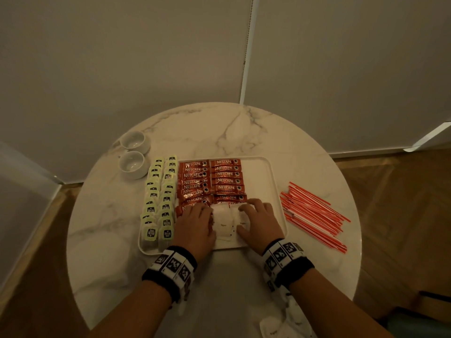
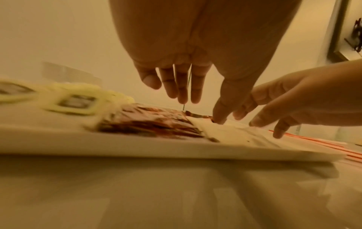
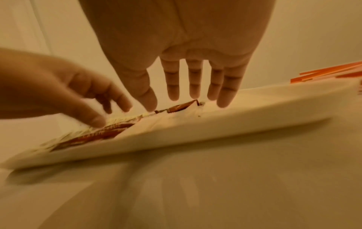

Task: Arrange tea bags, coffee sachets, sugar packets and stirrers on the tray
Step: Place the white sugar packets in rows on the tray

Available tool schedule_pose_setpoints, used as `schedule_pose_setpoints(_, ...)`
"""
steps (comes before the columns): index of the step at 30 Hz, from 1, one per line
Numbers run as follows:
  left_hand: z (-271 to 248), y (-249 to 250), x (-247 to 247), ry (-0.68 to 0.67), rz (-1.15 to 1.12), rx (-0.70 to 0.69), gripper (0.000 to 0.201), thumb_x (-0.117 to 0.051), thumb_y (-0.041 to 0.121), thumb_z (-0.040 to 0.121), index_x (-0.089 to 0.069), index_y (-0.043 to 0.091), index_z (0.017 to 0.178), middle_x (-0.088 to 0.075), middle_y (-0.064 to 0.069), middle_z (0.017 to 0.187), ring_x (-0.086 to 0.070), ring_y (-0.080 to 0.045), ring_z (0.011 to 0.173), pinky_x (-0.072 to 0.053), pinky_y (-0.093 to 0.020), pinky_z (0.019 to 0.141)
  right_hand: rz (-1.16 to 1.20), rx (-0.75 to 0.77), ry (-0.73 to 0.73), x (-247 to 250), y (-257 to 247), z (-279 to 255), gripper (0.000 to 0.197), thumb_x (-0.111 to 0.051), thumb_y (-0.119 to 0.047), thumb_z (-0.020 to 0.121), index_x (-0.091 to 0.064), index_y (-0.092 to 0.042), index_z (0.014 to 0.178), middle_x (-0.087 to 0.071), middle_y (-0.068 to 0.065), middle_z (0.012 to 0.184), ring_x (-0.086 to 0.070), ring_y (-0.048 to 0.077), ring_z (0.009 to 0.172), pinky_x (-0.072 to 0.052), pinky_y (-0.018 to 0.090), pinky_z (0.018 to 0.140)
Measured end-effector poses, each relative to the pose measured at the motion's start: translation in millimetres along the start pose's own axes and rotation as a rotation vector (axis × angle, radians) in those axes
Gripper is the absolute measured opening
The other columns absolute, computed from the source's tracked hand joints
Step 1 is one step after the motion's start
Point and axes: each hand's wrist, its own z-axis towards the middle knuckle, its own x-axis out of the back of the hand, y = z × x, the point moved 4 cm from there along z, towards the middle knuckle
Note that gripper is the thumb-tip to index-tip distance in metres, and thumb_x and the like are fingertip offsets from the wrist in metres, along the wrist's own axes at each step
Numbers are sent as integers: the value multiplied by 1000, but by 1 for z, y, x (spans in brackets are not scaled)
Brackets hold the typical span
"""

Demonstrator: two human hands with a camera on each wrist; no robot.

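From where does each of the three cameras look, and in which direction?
Head: above the round table, looking down; both forearms, left hand, right hand show.
Left wrist: low, looking along the fingers at the tray.
Right wrist: low, likewise; fingers show.
Shared: tray, sugar packets.

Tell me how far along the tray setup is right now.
Tea bags and coffee sachets already sit in rows on the tray. Left hand and right hand are spreading white sugar packets at its near edge. The stirrers lie on the table, and some packets wait there.
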Motion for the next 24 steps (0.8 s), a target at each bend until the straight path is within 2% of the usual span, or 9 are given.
schedule_pose_setpoints(2,-5,-12,3,-6,16,6,46,-62,26,84,-50,18,127,-47,1,131,-40,-20,120,-37,-36,103,-29,26,65,5,-2,8,47,-55,-38,89,-46,-27,134,-39,-5,142,-31,20,128,-34,33,105)
schedule_pose_setpoints(6,-10,-29,4,-13,15,2,35,-67,10,77,-59,12,111,-58,-5,117,-52,-24,107,-49,-40,91,-69,37,147,18,-8,38,36,-50,-30,92,-53,-25,128,-51,-3,130,-40,21,118,-42,34,98)
schedule_pose_setpoints(9,-10,-33,4,-2,25,-22,34,-72,2,70,-63,10,102,-62,-7,108,-56,-27,98,-53,-42,83,-105,17,115,22,-7,59,32,-52,-28,91,-56,-23,122,-54,1,119,-42,23,112,-44,35,92)
schedule_pose_setpoints(12,-8,-35,3,5,25,-31,37,-75,-2,66,-65,10,99,-63,-7,105,-59,-28,96,-54,-42,80,-148,7,73,24,-6,72,28,-53,-24,89,-56,-19,116,-52,5,114,-42,24,110,-46,37,90)
schedule_pose_setpoints(17,-5,-33,10,22,10,-27,31,-73,4,70,-63,14,98,-61,-3,106,-56,-25,96,-50,-35,79,-179,13,31,20,-3,81,23,-49,-24,93,-60,-16,111,-50,5,113,-41,24,110,-45,37,90)
schedule_pose_setpoints(21,9,-24,24,89,-140,41,24,-64,23,84,-57,18,106,-49,5,111,-44,-14,105,-38,-25,90,-187,43,44,20,-2,84,24,-47,-29,95,-61,-15,108,-51,4,112,-41,24,108,-46,37,88)
schedule_pose_setpoints(24,27,-14,37,133,-250,69,11,-59,25,88,-55,20,97,-48,8,104,-43,-9,99,-38,-24,89,-231,61,7,22,-2,87,26,-54,-29,89,-55,-17,112,-50,3,115,-42,24,109,-46,38,89)
